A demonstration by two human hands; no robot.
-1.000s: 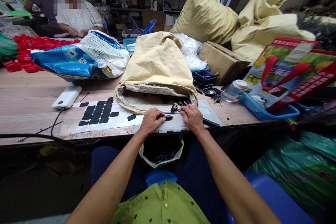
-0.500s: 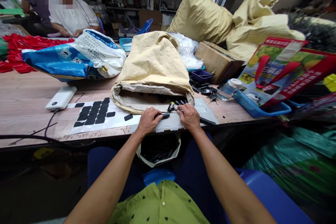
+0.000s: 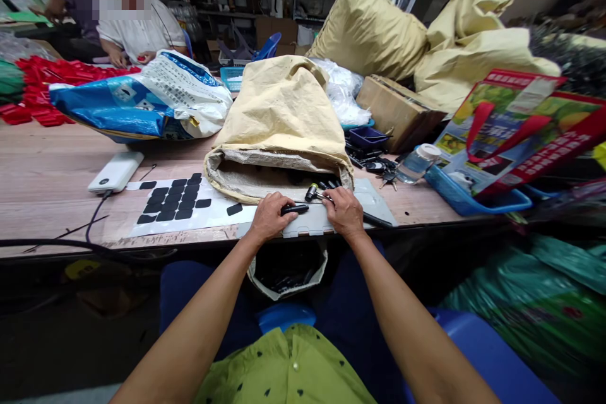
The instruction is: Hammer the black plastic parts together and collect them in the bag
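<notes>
Currently, left hand [image 3: 271,218] clamped on black piece [image 3: 298,209], end jutting toward right hand [image 3: 344,211], closed around hammer [image 3: 312,193].

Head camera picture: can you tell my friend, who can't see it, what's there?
A person's left hand holds a slim black piece at a table's edge, and the right hand holds a hammer. Just beyond them lies an open yellowish sack, with black patches on a white sheet to its left.

Middle left of the frame, a white power bank [image 3: 116,172]; upper left, red pieces [image 3: 38,85] beside a blue-and-white bag [image 3: 156,101]; right, a clear jar [image 3: 417,165] beside a blue tray [image 3: 457,194].
</notes>
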